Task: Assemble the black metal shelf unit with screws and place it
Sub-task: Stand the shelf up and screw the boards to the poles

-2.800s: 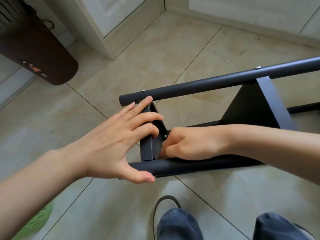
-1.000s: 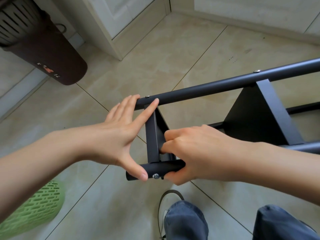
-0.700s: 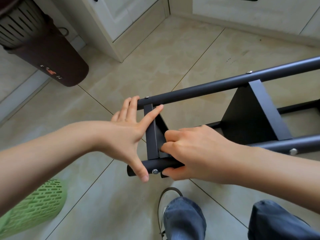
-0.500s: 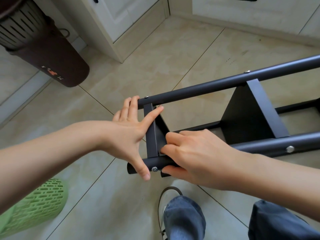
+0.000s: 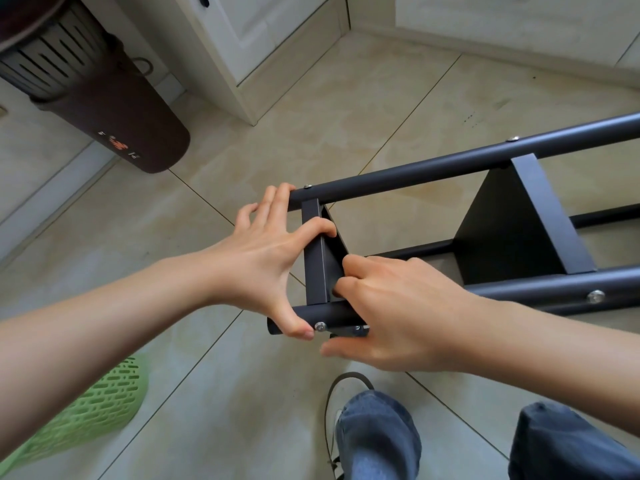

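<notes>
The black metal shelf unit lies on its side on the tiled floor, its round poles running to the right. My left hand grips its left end: the thumb presses the near pole beside a silver screw, the index finger curls over the end shelf panel, other fingers touch the far pole's tip. My right hand curls its fingers against the inner side of that panel just above the near pole. A second shelf panel stands further right, with another screw in the near pole.
A dark brown bin with a grey slotted basket stands at the upper left. White cabinets line the back. A green perforated basket lies at the lower left. My legs in jeans and a shoe are below the shelf.
The near pole has turned, so its screws now face me. My left index finger has curled over the end panel. My right hand has shifted a little along the near pole.
</notes>
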The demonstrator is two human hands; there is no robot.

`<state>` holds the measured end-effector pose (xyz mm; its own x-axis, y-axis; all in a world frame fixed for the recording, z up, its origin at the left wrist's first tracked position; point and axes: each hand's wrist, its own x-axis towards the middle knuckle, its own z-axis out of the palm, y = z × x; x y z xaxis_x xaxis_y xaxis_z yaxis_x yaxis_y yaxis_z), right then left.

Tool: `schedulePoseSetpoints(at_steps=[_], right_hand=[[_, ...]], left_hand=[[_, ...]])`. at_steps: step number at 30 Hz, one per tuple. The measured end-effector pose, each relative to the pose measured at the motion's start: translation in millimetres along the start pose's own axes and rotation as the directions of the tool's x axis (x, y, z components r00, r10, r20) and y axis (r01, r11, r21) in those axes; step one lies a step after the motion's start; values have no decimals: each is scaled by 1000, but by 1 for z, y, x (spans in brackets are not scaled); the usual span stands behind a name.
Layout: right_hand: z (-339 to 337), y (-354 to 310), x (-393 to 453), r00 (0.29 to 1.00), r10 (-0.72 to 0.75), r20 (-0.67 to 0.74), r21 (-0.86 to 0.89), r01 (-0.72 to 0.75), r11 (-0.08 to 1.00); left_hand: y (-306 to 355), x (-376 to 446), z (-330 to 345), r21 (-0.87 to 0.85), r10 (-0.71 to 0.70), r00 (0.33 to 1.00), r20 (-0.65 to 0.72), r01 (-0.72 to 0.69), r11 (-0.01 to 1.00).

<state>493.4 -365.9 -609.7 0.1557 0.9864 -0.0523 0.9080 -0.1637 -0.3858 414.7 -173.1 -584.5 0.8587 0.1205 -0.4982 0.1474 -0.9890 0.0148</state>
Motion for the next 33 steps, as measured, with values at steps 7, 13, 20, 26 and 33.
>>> schedulePoseSetpoints(at_steps=[7, 13, 20, 26, 33], right_hand=[[3, 4, 4, 1000, -1, 7, 3, 1, 1000], [4, 5, 3, 1000, -30, 6, -21, 30, 999], [4, 5, 5, 998, -44, -50, -81, 40, 996], [4, 6, 5, 997, -27, -68, -100, 21, 995], [3, 10, 7, 999, 5, -48, -78, -9, 997]], left_hand=[[-4, 3, -6, 72, -15, 997, 78, 10, 997], [-2, 11, -11, -300, -111, 977, -181, 53, 953], [20, 25, -4, -296, -214, 918, -335, 113, 948], [45, 35, 11, -472, -414, 830, -373, 215, 855], [40, 38, 18, -551, -463, 747, -476, 157, 820]])
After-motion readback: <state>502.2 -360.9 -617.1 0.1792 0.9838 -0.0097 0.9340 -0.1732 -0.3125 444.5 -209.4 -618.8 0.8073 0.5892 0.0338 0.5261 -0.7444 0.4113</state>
